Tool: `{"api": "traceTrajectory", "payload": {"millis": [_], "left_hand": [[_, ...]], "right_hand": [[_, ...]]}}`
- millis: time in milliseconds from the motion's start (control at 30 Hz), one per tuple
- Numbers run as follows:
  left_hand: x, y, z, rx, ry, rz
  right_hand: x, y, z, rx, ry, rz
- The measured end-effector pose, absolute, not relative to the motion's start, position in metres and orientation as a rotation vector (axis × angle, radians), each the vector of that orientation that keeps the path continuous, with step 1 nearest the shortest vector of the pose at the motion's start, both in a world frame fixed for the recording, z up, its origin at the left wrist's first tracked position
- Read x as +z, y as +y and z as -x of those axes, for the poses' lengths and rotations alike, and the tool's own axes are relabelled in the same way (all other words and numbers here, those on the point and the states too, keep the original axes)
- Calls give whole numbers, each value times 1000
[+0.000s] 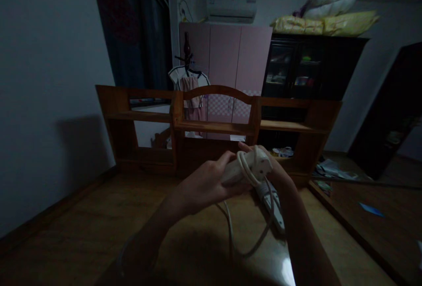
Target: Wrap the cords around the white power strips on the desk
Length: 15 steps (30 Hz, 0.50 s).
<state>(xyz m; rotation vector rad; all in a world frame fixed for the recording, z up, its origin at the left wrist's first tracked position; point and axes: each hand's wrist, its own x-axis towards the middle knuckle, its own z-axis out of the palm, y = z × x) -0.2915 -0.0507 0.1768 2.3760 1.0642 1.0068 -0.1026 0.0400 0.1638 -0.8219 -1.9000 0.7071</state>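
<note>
A white power strip point(263, 166) is held up in front of me, tilted, with its end face toward me. Its white cord point(244, 167) loops round the strip, and a slack length hangs below it. My left hand point(202, 186) is closed round the strip's left part. Behind the strip's far end is my right hand point(278, 174), bent inward and closed on the cord; the strip hides most of its fingers. Below, a second white power strip point(274, 209) lies on the glossy wooden surface point(108, 224).
A low wooden shelf unit point(214, 125) spans the far edge of the surface. To the right, a raised wooden edge point(349, 229) borders a floor area with a blue sheet point(371, 209). A pale wall point(49, 101) closes off the left. The room is dim.
</note>
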Motion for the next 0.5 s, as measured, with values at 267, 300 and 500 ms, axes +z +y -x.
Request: {"api": "traceTrajectory", "payload": {"millis": [267,300,500], "left_hand": [[168,-13,301,1375,1372,-2128],[166,-9,300,1415,1387,-2110],[153,8,297,1551,1457,-2099]], "right_hand": [[141,71,108,965,-1906,891],[139,72,109,894,-1947,902],[137,61,115,231,-2122,1122]]}}
